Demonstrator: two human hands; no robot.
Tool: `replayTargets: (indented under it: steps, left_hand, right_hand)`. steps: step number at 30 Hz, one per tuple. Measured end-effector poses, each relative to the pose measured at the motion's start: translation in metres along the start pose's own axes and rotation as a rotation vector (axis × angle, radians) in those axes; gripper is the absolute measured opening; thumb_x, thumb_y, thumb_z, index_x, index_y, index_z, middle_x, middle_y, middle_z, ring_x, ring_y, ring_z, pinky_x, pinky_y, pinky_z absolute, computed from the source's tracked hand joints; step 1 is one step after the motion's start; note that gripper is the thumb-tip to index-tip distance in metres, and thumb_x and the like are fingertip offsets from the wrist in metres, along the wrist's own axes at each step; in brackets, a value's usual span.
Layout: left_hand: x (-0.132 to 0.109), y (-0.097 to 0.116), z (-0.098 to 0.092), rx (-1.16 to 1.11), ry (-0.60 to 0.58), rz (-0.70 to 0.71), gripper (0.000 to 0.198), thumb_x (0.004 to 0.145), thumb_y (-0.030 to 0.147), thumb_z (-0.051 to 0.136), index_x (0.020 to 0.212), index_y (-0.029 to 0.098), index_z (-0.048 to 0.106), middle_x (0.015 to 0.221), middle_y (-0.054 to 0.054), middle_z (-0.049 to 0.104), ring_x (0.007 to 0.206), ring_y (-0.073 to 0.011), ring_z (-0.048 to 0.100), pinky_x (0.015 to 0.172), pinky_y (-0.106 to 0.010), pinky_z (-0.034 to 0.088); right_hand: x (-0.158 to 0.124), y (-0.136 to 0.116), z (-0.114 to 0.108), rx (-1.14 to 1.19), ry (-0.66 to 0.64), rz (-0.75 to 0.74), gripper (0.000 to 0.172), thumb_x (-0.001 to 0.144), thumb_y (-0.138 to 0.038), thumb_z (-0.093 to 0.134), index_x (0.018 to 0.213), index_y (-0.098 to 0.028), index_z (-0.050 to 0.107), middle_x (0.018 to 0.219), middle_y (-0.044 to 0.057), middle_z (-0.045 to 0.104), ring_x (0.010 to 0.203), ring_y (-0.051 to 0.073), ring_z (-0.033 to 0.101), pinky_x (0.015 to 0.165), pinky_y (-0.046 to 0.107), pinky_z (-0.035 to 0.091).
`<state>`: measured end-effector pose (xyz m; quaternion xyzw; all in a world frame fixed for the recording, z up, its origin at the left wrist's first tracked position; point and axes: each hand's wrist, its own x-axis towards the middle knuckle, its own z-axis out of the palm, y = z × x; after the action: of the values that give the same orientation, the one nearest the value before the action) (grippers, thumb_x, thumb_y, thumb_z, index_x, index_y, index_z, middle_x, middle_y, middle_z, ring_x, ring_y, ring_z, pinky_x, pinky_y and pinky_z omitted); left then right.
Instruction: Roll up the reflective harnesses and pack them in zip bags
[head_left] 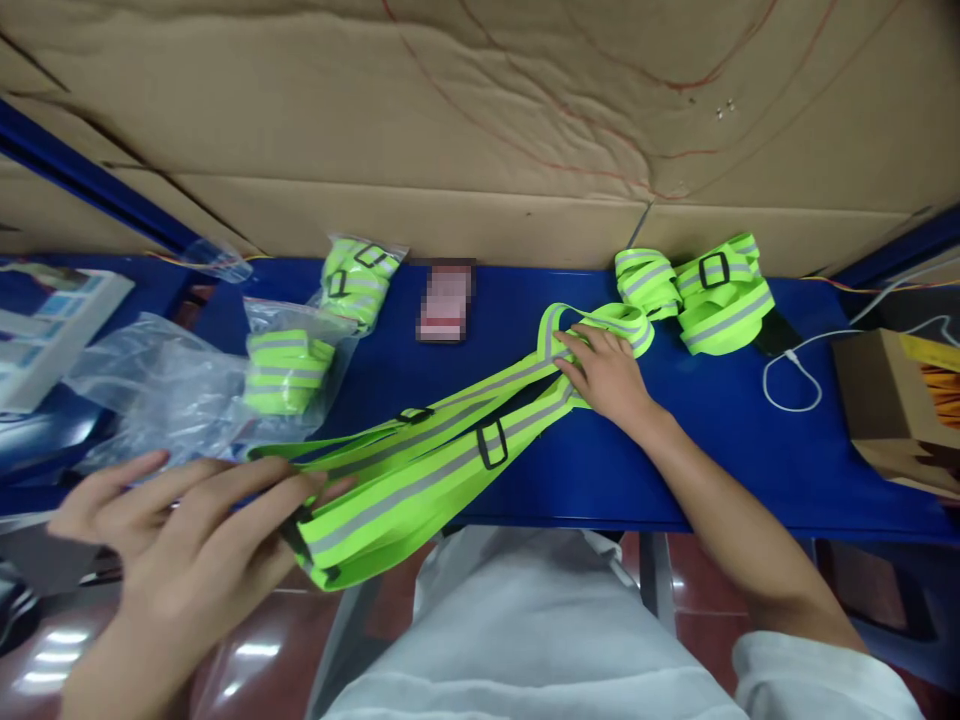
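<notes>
A neon-yellow reflective strap (420, 480) with grey stripes and black buckles stretches between my hands. My left hand (202, 530) grips its near-left end, raised in front of the table's edge. At the other end, my right hand (604, 375) has its fingers on the gathered loops, pressing them at the tabletop. What lies beneath that palm is hidden. Just beyond my right hand sit a rolled reflective strap (646, 283) and a bigger bundle of reflective strap (724, 305) with a black buckle.
Bagged reflective straps (289, 372) lie on the left of the blue table (465, 385), beside loose clear plastic bags (180, 370). A blurred-out pink item (446, 300) is at the back. On the right are a white cable (795, 385) and a cardboard box (881, 400).
</notes>
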<state>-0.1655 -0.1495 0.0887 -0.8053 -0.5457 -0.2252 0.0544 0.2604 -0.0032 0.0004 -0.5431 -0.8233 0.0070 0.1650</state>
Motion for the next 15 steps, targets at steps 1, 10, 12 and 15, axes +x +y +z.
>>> replayTargets:
  steps: [1,10,12,15]
  left_hand:
    - [0.008,0.003,-0.002,0.031,-0.028,0.062,0.026,0.083,0.020,0.070,0.102,0.038,0.068,0.102,-0.002,0.074,0.095,-0.0295,0.059,0.106,-0.054,0.037]
    - [0.021,0.009,-0.010,-0.079,-0.324,0.225,0.053,0.091,0.007,0.045,0.134,0.038,0.055,0.122,-0.007,0.068,0.119,-0.0293,0.062,0.113,-0.057,0.038]
    - [0.021,0.012,-0.006,-0.075,-0.379,0.285,0.060,0.091,0.004,0.045,0.140,0.039,0.053,0.130,-0.008,0.065,0.123,-0.0289,0.059,0.109,-0.051,0.043]
    - [0.022,0.014,0.000,-0.008,-0.408,0.306,0.061,0.090,0.002,0.046,0.140,0.037,0.053,0.139,-0.011,0.059,0.125,-0.0325,0.058,0.102,-0.051,0.048]
  right_hand:
    - [0.000,0.001,-0.001,0.005,-0.005,0.004,0.047,0.106,-0.045,0.048,0.144,-0.020,0.061,0.144,0.015,0.063,0.129,0.035,0.058,0.104,0.049,0.045]
    - [0.001,0.011,-0.006,0.259,0.019,-0.010,0.043,0.105,-0.043,0.050,0.140,-0.021,0.064,0.136,0.013,0.069,0.126,0.033,0.064,0.107,0.053,0.048]
    - [0.002,0.011,-0.012,0.377,0.057,-0.020,0.041,0.105,-0.042,0.051,0.135,-0.020,0.067,0.130,0.013,0.072,0.123,0.030,0.067,0.107,0.049,0.052]
    - [0.003,0.012,-0.024,0.470,0.149,0.002,0.036,0.106,-0.041,0.050,0.129,-0.022,0.070,0.126,0.010,0.074,0.120,0.026,0.068,0.105,0.045,0.055]
